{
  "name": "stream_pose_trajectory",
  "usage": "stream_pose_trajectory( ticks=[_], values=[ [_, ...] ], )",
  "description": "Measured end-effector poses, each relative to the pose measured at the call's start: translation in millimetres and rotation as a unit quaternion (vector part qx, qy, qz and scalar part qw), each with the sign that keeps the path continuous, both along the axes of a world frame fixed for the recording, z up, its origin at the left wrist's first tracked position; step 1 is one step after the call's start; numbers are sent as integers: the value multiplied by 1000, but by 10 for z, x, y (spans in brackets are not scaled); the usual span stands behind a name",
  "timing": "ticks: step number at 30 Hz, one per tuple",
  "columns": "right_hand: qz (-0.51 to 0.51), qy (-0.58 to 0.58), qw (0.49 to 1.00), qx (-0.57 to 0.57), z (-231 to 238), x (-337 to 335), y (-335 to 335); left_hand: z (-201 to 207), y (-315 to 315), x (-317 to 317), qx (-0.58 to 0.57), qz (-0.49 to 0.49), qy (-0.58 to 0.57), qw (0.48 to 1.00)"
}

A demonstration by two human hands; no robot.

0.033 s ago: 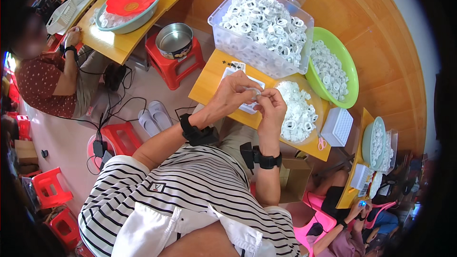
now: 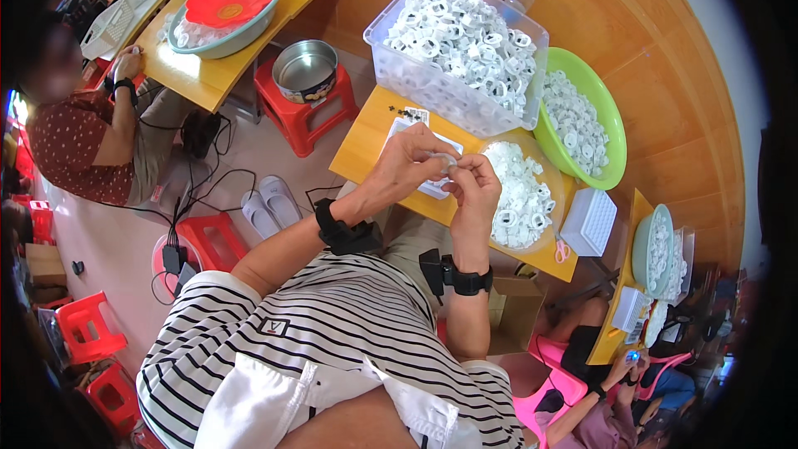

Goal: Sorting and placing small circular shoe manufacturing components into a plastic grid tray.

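Note:
Over the yellow table, my left hand (image 2: pixel 406 163) and my right hand (image 2: pixel 475 189) meet fingertip to fingertip. Pinched between them is a small white ring-shaped plastic part (image 2: pixel 445 160), its details mostly covered by the fingers. Beneath the hands lies a white tray (image 2: pixel 396 126), partly hidden by them. Just right of my right hand, a round shallow tray (image 2: pixel 562 187) bears a heap of similar white plastic parts (image 2: pixel 519 195). Several tiny black pieces (image 2: pixel 407 111) lie by the white tray's far edge.
A clear plastic bin (image 2: pixel 440 87) full of white parts stands at the back, beside a tilted green basin (image 2: pixel 613 137). A white box (image 2: pixel 589 222) and pink scissors (image 2: pixel 562 251) sit at the right edge. On the left, a red stool (image 2: pixel 304 120) carries a metal pot (image 2: pixel 304 73); co-workers sit on both sides.

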State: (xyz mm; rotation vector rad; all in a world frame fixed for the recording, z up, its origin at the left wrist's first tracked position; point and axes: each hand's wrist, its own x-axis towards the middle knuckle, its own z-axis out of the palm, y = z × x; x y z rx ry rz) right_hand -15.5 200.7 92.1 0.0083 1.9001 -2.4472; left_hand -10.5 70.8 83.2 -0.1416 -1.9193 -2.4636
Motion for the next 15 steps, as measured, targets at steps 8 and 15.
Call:
stream_pose_trajectory(
  ticks=[8, 15],
  values=[
    [11, -6, 1000, -26, -75, -27, 4, -25, -7, -11, -97, 39, 42, 994],
    [-37, 82, 995, 46, -127, -15, -76, 45, -20, -18, -103, 34, 0, 994]
  ],
)
